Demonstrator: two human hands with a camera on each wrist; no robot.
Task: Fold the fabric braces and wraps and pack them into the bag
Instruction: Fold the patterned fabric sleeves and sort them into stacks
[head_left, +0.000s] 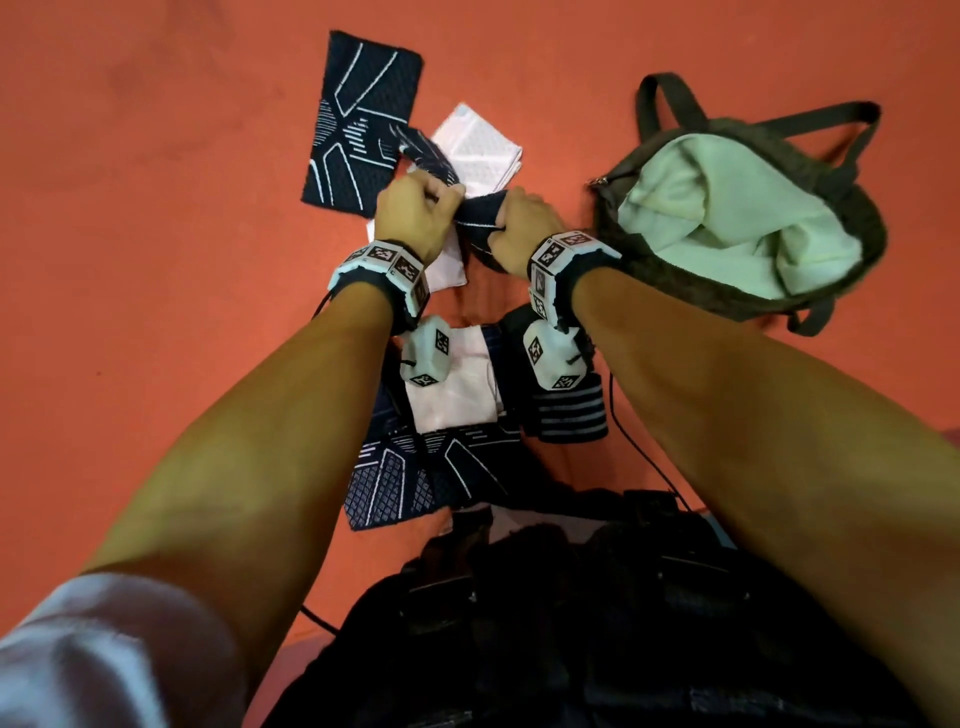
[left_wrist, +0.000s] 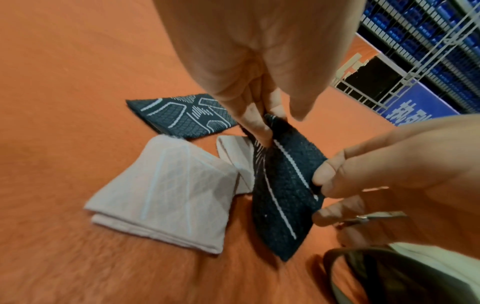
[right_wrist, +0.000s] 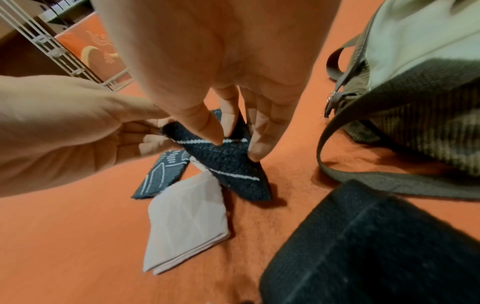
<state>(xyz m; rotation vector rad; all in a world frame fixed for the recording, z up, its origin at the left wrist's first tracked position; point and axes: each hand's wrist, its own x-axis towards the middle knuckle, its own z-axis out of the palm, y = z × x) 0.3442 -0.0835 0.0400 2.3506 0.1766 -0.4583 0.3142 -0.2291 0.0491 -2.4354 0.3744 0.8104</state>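
Overhead, the left hand (head_left: 410, 208) and right hand (head_left: 519, 221) each pinch one end of a dark navy brace (head_left: 480, 213), held just above the orange floor (head_left: 156, 208) beside the open bag (head_left: 753, 218). Only the left wrist view shows the brace hanging in a fold, white stripes down it, near a folded white wrap (left_wrist: 168, 197). Only the head view shows a striped wrap (head_left: 571, 415) nearer the person.
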